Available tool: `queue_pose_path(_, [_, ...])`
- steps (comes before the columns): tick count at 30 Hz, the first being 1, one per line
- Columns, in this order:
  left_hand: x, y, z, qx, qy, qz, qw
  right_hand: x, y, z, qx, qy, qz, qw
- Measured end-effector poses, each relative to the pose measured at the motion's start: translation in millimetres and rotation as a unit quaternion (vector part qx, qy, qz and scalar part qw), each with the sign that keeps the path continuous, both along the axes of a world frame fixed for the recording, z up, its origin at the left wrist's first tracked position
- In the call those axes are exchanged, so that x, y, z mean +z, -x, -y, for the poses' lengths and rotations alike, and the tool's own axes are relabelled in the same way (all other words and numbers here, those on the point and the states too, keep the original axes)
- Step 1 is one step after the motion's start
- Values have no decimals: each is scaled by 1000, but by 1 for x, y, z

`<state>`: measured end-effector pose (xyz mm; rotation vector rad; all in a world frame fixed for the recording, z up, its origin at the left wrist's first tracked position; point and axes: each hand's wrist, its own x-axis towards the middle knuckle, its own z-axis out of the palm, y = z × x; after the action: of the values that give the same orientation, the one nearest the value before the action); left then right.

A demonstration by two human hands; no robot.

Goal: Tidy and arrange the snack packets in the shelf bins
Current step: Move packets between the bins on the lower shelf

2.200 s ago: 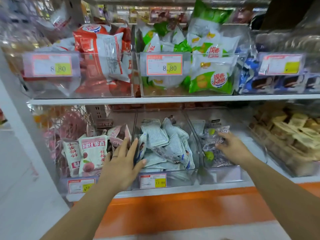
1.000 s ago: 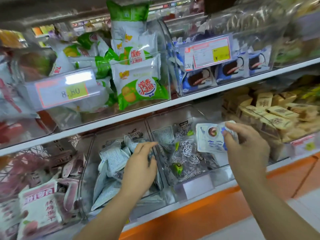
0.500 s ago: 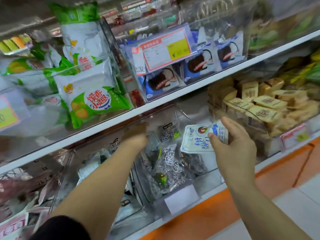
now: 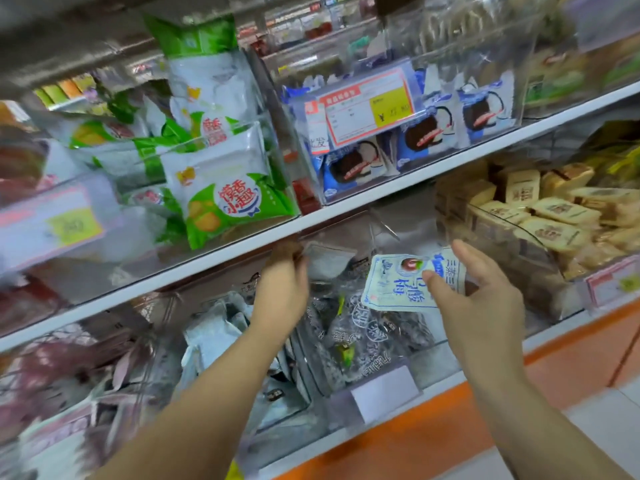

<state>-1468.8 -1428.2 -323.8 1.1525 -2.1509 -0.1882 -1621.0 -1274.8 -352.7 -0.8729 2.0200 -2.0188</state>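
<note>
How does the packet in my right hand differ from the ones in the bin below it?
The held packet is white with blue print; the lower packets are clear over dark contents. The held packet is pinched in the right hand above the bin; the lower packets lie piled. Both are small pouches.

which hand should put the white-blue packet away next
Probably right: the right hand pinches the packet out in front, while the left hand is busy far back at a grey packet.
</note>
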Motion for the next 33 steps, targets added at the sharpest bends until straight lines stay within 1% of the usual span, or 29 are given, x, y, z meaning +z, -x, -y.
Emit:
queue_pose_path(2, [8, -14, -29, -3, -40, -69, 997, 3, -11, -2, 13, 7, 11, 1000])
queue_pose_path(4, [9, -31, -50, -7, -119, -126, 985, 5, -25, -2, 38, 7, 25, 999])
queue_pose_path(7, [4, -61, -68, 9, -209, -172, 963, 6, -53, 3, 84, -3, 42, 996])
queue_pose_path(8, [4, -70, -73, 14, -251, -210, 945, 6, -63, 5, 93, -4, 42, 995])
queue_pose_path(9, [5, -79, -78, 12, -298, -277, 913, 8, -72, 8, 99, 1, 42, 994])
queue_pose_path(11, [14, -96, -86, -6, -383, -413, 826, 11, -90, 15, 111, 16, 46, 993])
queue_pose_path(12, [20, -105, -88, -6, -391, -454, 800, 12, -98, 19, 120, 20, 46, 992])
queue_pose_path(13, [23, -113, -88, -1, -384, -491, 782, 13, -106, 24, 127, 23, 44, 991])
queue_pose_path(14, [28, -122, -87, 8, -365, -513, 777, 14, -114, 28, 134, 21, 37, 990])
queue_pose_path(15, [28, -131, -84, 21, -336, -521, 784, 14, -122, 32, 140, 17, 26, 990])
queue_pose_path(16, [29, -139, -81, 41, -294, -504, 811, 14, -129, 35, 146, 11, 11, 989])
queue_pose_path(17, [27, -148, -76, 67, -247, -455, 853, 14, -134, 39, 149, 5, -5, 989])
queue_pose_path(18, [23, -156, -71, 90, -194, -372, 903, 13, -138, 43, 151, -1, -21, 988])
queue_pose_path(19, [18, -163, -66, 103, -146, -279, 944, 13, -142, 46, 154, -6, -36, 987])
queue_pose_path(20, [12, -168, -59, 102, -114, -200, 968, 12, -145, 50, 160, -12, -49, 986])
queue_pose_path(21, [6, -172, -53, 90, -96, -136, 982, 12, -149, 55, 169, -18, -66, 983])
queue_pose_path(23, [-7, -177, -42, 80, -93, -15, 992, 10, -157, 63, 192, -38, -109, 975])
queue_pose_path(25, [-15, -180, -34, 99, -92, 137, 981, 8, -162, 70, 226, -67, -159, 959])
queue_pose_path(26, [-17, -184, -30, 98, -87, 192, 973, 7, -164, 72, 246, -91, -194, 945])
queue_pose_path(27, [-16, -187, -27, 90, -91, 217, 968, 7, -165, 74, 265, -120, -238, 927])
queue_pose_path(29, [-11, -193, -25, 65, -110, 234, 964, 7, -162, 78, 290, -183, -329, 880])
queue_pose_path(31, [-5, -197, -24, 44, -142, 267, 952, 9, -156, 80, 293, -251, -405, 829])
queue_pose_path(32, [-3, -197, -24, 36, -156, 284, 945, 9, -153, 80, 294, -283, -425, 808])
queue_pose_path(33, [-1, -197, -25, 29, -163, 297, 940, 8, -149, 81, 297, -304, -431, 796])
